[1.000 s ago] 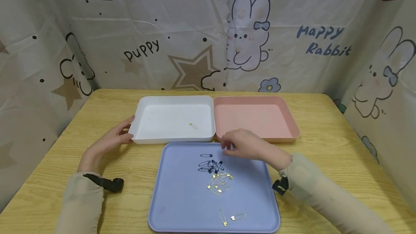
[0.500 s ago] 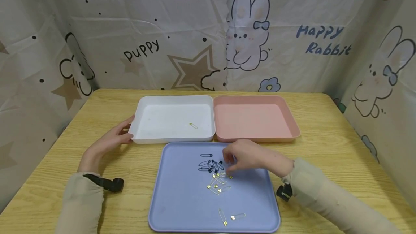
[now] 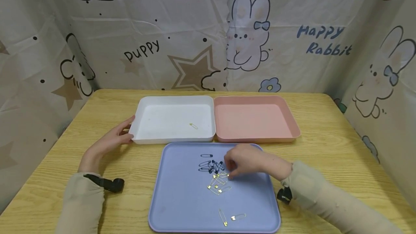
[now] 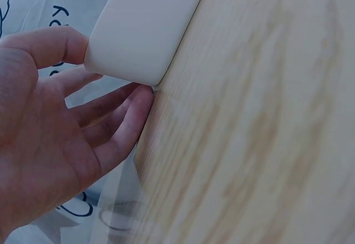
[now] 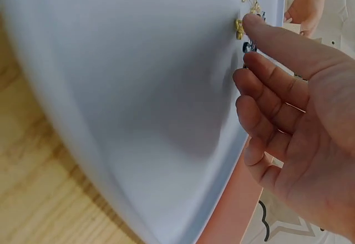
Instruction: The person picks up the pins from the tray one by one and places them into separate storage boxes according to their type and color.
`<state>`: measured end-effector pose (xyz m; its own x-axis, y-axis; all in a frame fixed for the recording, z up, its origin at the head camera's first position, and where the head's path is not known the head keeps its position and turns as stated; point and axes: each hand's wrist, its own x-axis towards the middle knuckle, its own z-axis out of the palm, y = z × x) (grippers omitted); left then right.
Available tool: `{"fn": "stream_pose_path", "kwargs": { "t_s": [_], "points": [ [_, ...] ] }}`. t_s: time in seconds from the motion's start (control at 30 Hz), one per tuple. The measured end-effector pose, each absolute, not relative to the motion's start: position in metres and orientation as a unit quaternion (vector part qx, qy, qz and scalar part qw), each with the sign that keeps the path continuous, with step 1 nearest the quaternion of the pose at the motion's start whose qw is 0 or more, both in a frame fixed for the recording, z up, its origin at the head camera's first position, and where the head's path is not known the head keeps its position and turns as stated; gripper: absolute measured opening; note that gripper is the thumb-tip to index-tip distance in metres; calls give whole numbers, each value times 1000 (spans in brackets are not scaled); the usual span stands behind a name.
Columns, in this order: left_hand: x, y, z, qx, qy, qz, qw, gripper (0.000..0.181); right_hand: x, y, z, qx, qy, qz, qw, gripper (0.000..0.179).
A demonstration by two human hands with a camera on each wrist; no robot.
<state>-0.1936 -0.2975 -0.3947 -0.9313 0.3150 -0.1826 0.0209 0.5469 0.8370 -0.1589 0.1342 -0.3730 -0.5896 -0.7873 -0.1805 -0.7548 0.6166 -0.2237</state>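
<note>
My left hand (image 3: pixel 112 138) touches the left end of the white tray (image 3: pixel 172 141), its fingers relaxed at the tray's corner, as the left wrist view shows. One gold safety pin (image 3: pixel 193 126) lies in that tray. Low over the blue tray (image 3: pixel 182 205), my right hand (image 3: pixel 245 160) has its thumb tip at a gold safety pin (image 5: pixel 239 29). The index finger stays a little apart from the thumb, the other fingers loosely bent. Black safety pins (image 3: pixel 216 167) lie in a cluster just left of that hand. More gold safety pins (image 3: pixel 218 180) lie right below them.
A pink tray (image 3: pixel 256 140) stands against the white tray's right side, behind the blue one. Two gold safety pins (image 3: pixel 222 217) lie apart near the blue tray's front. All three trays stand on a wooden table (image 3: pixel 325 147) with a printed cloth (image 3: pixel 195 28) behind.
My right hand has come down and toward me from the blue tray's back edge to the gold pins. The left hand stays at the white tray.
</note>
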Motion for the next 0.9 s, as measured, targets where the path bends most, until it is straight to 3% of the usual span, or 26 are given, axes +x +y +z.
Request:
{"fn": "stream_pose_path", "kwargs": {
  "t_s": [0.9],
  "points": [
    [-193,-297,-395,97,863,472,155,69,-158,132,-372,-433,892,-51,122,8]
  ]
}}
